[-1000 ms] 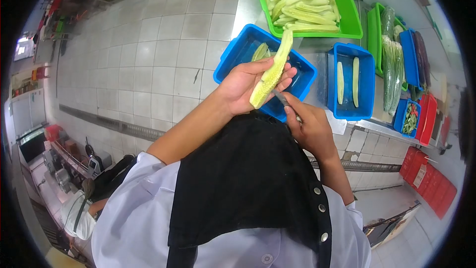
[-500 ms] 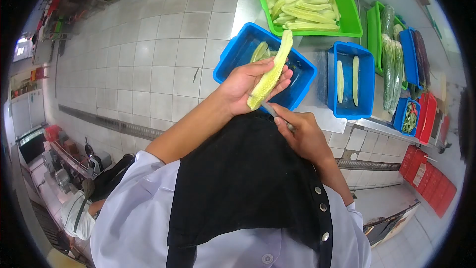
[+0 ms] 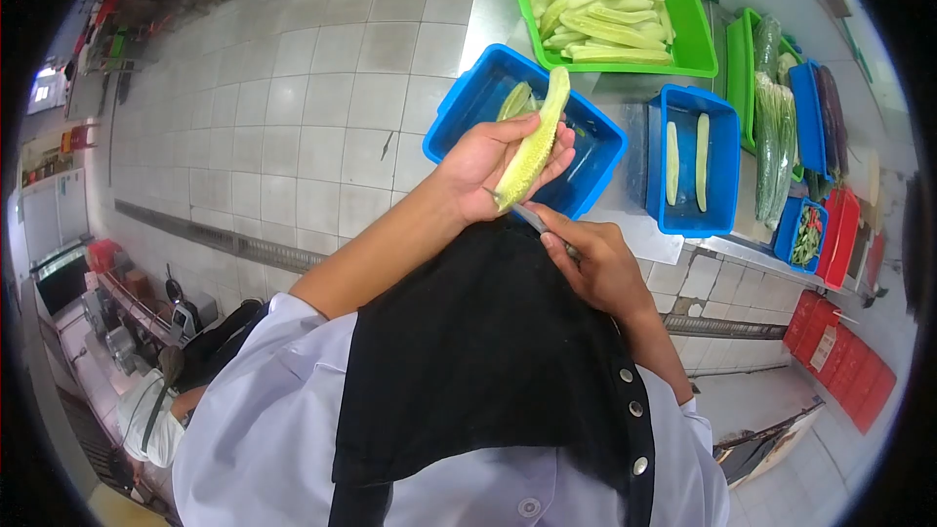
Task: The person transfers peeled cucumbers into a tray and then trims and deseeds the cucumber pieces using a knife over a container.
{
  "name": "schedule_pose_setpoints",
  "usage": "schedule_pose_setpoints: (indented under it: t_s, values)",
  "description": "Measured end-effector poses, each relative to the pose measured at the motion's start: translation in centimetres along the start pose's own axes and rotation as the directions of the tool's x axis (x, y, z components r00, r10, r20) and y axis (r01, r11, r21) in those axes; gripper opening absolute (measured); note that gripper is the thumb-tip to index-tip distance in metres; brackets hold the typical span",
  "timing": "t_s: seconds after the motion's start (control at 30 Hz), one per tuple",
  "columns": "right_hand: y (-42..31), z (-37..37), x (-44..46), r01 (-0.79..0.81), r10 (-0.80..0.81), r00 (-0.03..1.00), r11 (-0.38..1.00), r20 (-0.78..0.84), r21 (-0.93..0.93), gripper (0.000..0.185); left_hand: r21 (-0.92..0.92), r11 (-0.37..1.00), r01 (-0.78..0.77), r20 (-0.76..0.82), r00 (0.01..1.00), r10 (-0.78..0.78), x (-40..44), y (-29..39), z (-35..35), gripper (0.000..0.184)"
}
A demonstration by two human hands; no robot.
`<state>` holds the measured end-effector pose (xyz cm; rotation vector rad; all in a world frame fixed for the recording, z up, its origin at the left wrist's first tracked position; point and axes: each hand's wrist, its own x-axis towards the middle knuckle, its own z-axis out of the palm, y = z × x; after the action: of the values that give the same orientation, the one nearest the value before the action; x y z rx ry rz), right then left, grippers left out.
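A long pale-green cucumber piece (image 3: 536, 148) with a bumpy yellowish face lies slanted across my left hand (image 3: 488, 164), thumb on top of it. My right hand (image 3: 602, 263) is closed around the handle of a small knife (image 3: 530, 218). The blade reaches the lower end of the piece. Beneath the hands is a blue bin (image 3: 597, 168) with a few pale-green pieces (image 3: 516, 101) in it. Behind it, a green bin (image 3: 696, 44) holds a heap of similar pieces.
To the right, a second blue bin (image 3: 721, 171) holds two slim pieces. Farther right are wrapped green vegetables (image 3: 776, 151), a small blue bin of chopped vegetables (image 3: 807, 236) and red crates (image 3: 841, 361). Another person (image 3: 149, 418) is at the lower left.
The knife and my right hand have shifted down and slightly left, to the piece's lower end. The piece in my left hand looks shorter at that end and is turned a little.
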<state>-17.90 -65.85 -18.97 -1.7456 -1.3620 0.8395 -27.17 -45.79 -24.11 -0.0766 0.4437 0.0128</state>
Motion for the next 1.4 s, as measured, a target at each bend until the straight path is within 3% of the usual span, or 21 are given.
schedule_pose_setpoints:
  t_s: [0.2,0.27,0.4,0.47,0.5,0.57,0.6,0.67,0.73,0.83,0.9,0.93,1.0,1.03,1.07,1.1,1.13,1.27,1.33,1.4]
  values:
    - [0.3,0.2,-0.1,-0.034,0.034,0.999,0.999,0.011,-0.012,0.034,0.032,0.998,-0.049,0.018,0.999,0.048,0.5,0.1,-1.4,0.033]
    - [0.2,0.3,-0.1,-0.043,0.043,0.999,0.999,0.016,-0.014,0.035,-0.096,0.993,-0.064,-0.018,0.998,0.063,0.8,0.0,-1.5,0.031]
    - [0.0,0.4,-0.3,-0.048,0.046,0.998,0.999,0.046,0.027,0.035,-0.104,0.989,-0.101,0.051,0.993,0.107,1.8,0.5,-1.6,0.03]
    - [0.3,0.2,-0.7,-0.045,0.044,0.999,0.999,0.021,0.028,0.035,0.168,0.97,-0.178,0.017,0.984,0.177,1.7,1.0,-0.8,0.032]
    - [0.8,0.0,-1.0,-0.033,0.036,0.999,0.997,-0.039,0.064,0.035,0.173,0.969,-0.177,0.02,0.984,0.177,1.6,1.2,-0.8,0.032]
    - [1.8,-0.4,-1.7,-0.024,0.04,0.989,0.993,-0.145,0.112,0.034,0.576,0.796,-0.186,-0.078,0.957,0.28,1.6,1.4,-1.1,0.038]
    - [2.1,-0.7,-1.9,-0.026,0.044,0.987,0.993,-0.157,0.112,0.034,0.582,0.793,-0.178,-0.075,0.96,0.27,1.7,1.4,-1.4,0.038]
    - [2.7,-1.1,-2.1,-0.229,0.258,0.949,0.959,-0.179,0.168,0.032,0.804,0.589,-0.085,-0.141,0.934,0.328,1.9,1.5,-2.5,0.045]
    - [4.4,-0.3,-2.1,-0.194,0.225,0.934,0.972,-0.276,0.136,0.031,0.846,0.533,-0.024,-0.162,0.941,0.298,2.4,1.9,-4.4,0.048]
    - [5.9,-0.1,-2.1,-0.282,0.26,0.907,0.959,-0.33,-0.02,0.033,0.899,0.436,0.03,-0.171,0.942,0.289,2.9,2.1,-6.6,0.047]
    - [5.8,-0.4,-1.9,-0.336,0.324,0.892,0.942,-0.316,0.018,0.033,0.994,0.11,-0.002,-0.049,0.887,0.458,3.0,1.9,-7.3,0.038]
    - [5.7,-0.6,-1.8,-0.381,0.378,0.881,0.923,-0.283,0.047,0.033,0.995,0.1,0.006,-0.05,0.895,0.444,3.0,2.1,-7.6,0.038]
    - [5.4,-0.8,-1.6,-0.443,0.441,0.853,0.895,-0.28,0.062,0.034,0.989,-0.144,0.019,0.046,0.899,0.435,2.7,3.1,-8.0,0.039]
    - [5.4,-0.8,-1.4,-0.493,0.491,0.831,0.868,-0.264,0.062,0.035,0.992,-0.057,0.113,-0.087,0.937,0.339,2.2,3.4,-6.5,0.045]
    - [5.8,-0.4,-1.3,-0.497,0.496,0.823,0.865,-0.276,0.074,0.035,0.991,-0.07,0.115,-0.086,0.941,0.327,1.8,3.5,-5.4,0.045]
    - [6.2,0.1,-1.0,-0.438,0.445,0.83,0.893,-0.335,0.102,0.033,0.956,0.274,0.101,-0.173,0.952,0.251,1.4,3.5,-4.4,0.046]
    - [6.3,0.5,-0.8,-0.376,0.393,0.832,0.919,-0.393,0.123,0.031,0.803,0.588,0.101,-0.231,0.961,0.151,1.0,3.4,-3.7,0.047]
    - [5.6,0.7,0.9,-0.331,0.425,0.842,0.894,-0.331,0.303,0.025,0.698,0.714,0.063,-0.166,0.983,0.075,0.1,3.2,-2.4,0.053]
    - [5.3,0.2,1.4,-0.381,0.396,0.894,0.918,-0.207,0.11,0.021,0.668,0.743,0.054,-0.15,0.987,0.064,0.0,3.0,-2.1,0.056]
    - [4.3,-0.5,1.6,-0.334,0.345,0.916,0.939,-0.204,0.085,0.02,0.63,0.776,0.039,-0.135,0.989,0.059,-0.5,2.8,-1.5,0.06]
